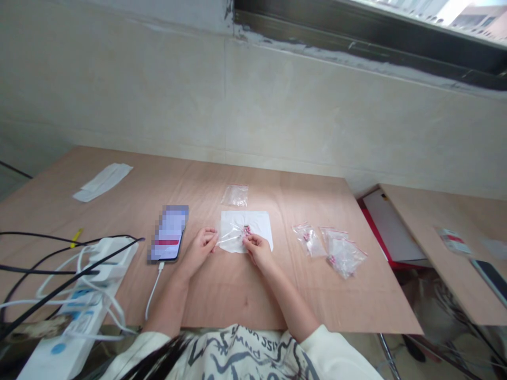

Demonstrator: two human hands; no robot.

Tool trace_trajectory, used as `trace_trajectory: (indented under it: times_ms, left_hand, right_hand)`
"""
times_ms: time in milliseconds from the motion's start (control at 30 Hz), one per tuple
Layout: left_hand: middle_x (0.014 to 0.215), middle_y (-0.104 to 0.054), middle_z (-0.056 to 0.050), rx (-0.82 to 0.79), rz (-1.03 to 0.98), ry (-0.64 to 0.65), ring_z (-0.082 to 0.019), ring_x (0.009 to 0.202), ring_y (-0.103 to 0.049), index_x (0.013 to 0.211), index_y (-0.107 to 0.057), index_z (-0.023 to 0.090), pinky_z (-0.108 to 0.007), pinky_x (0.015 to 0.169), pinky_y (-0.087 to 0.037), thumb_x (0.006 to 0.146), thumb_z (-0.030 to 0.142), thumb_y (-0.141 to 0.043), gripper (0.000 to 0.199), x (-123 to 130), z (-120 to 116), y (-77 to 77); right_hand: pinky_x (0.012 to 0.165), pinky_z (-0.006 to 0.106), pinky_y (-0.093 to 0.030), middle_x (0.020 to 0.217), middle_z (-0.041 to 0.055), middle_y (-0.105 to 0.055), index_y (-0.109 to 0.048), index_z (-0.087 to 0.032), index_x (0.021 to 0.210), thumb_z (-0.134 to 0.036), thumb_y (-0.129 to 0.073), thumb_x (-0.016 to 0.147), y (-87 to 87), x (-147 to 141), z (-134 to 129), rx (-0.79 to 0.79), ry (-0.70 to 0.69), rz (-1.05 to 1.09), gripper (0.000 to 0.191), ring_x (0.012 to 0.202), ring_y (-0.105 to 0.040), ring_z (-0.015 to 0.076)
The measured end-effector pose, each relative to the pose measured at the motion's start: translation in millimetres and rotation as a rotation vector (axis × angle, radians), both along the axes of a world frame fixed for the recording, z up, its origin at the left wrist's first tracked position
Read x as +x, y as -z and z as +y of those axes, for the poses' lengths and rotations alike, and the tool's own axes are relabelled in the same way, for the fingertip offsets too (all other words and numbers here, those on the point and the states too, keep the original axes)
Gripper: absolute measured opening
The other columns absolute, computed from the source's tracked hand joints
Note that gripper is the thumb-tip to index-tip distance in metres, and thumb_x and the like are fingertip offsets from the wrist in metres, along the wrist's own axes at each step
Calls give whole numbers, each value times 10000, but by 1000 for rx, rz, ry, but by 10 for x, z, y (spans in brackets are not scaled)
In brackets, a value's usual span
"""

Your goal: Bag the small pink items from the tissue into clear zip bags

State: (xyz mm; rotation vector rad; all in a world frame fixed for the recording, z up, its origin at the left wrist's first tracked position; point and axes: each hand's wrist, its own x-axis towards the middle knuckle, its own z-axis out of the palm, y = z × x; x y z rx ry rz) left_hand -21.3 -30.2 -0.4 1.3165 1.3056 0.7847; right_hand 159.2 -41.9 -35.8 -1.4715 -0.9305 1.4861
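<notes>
A white sheet [259, 219] lies on the wooden table in front of me, with small dark red and pink pieces [247, 230] on it near its middle. My right hand [256, 248] is at these pieces, thumb and fingertips pinched together; what is between them is too small to make out. At the sheet's left edge, my left hand [205, 241] has its fingers curled and thumb close to them, near what looks like clear film over the sheet. A clear bag [236, 195] lies just behind the sheet. Clear bags with pink pieces [344, 256] lie to the right.
A phone [172, 232] with a white cable lies left of my left hand. Farther left are a power strip [85, 316] with tangled cables, a yellow item [76, 238] and folded white paper [103, 181]. A second table [447, 211] stands at the right, beyond a gap.
</notes>
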Motion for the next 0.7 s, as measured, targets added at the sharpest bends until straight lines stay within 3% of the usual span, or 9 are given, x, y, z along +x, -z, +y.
trace_trajectory:
  times_ms: [367,700]
  left_hand:
    - [487,-401,90,61,-24,58,-74,474,-389,906,-452,166,-186,493,-294,794,346,-440,213,96,88,-125]
    - [475,-383,94,93,-64,76,-72,451,-365,902,-438,174,-184,470,-270,802,348,-426,201,152,139,-109]
  right_hand:
    - [318,206,-127,322,-104,-382,-468,-189,633,-491,-596,584,-14,0,12,-65,31,78,332,256,-235,39]
    - [328,202,-140,340,-113,-329,-444,-198,642,-485,-603,590,-100,22,13,-69,32,141,332,276,-216,40]
